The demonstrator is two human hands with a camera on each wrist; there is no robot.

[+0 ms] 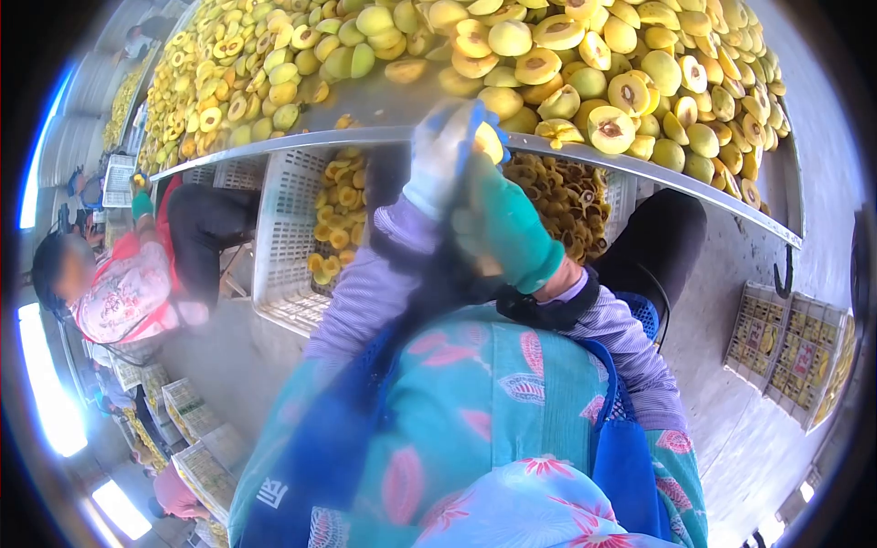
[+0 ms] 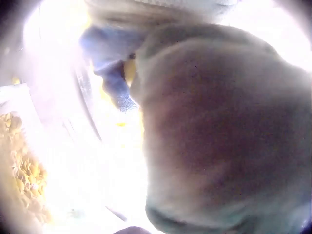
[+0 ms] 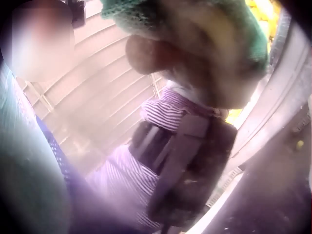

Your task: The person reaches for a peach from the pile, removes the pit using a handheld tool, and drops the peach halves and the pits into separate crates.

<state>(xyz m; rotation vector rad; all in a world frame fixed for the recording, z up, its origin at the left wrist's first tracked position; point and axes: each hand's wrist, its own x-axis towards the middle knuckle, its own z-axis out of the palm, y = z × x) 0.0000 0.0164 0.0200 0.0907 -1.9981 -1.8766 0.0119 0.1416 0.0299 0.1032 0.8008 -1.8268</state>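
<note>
My left hand (image 1: 438,151), in a white glove with blue fingers, pinches a yellow peach half (image 1: 491,142) just above the table's metal edge. Close against it is my right hand (image 1: 516,224) in a green glove, its fingers curled. From the lower side of that glove pokes a tan rounded handle end (image 3: 141,53); the rest of it is hidden in the hand. In the left wrist view the green glove (image 2: 229,122) fills much of the picture, with the blue glove fingers (image 2: 114,68) around a bit of yellow.
Halved peaches (image 1: 630,96) are heaped on the metal-edged table (image 1: 365,135). Below the edge, a white crate (image 1: 279,228) holds hollowed yellow halves, and brown scraps (image 1: 562,205) lie to its right. Stacked crates (image 1: 790,352) stand at right. Another person (image 1: 128,292) sits at left.
</note>
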